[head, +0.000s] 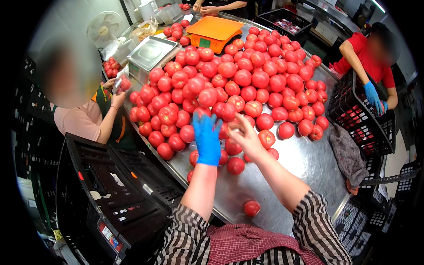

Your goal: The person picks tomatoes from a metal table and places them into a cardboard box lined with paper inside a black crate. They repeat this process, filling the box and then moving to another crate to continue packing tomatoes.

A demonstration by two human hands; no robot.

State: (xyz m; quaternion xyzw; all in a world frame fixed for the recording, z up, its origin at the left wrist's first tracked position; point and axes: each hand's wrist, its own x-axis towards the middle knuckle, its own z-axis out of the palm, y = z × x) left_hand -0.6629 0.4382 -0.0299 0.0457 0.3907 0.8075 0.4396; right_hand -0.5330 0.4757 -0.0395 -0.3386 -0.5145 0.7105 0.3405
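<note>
A broad heap of red tomatoes (260,79) covers much of a stainless steel table (298,165). My left hand (207,139), in a blue glove, reaches over the near side of the heap with its fingers spread on or just above the tomatoes. Bare and slightly blurred, my right hand (245,136) is beside it, fingers apart, over tomatoes at the heap's near edge. Whether its fingertips touch one cannot be told. A single tomato (251,208) lies apart from the heap, near the table edge in front of me.
Black plastic crates (132,185) stand at the left. An orange scale (215,26) and a steel-topped scale (152,53) are beyond the heap. A person at left holds a bagged tomato (124,83). At right, a blue-gloved person reaches into a black crate (361,112) beside a grey cloth (347,155).
</note>
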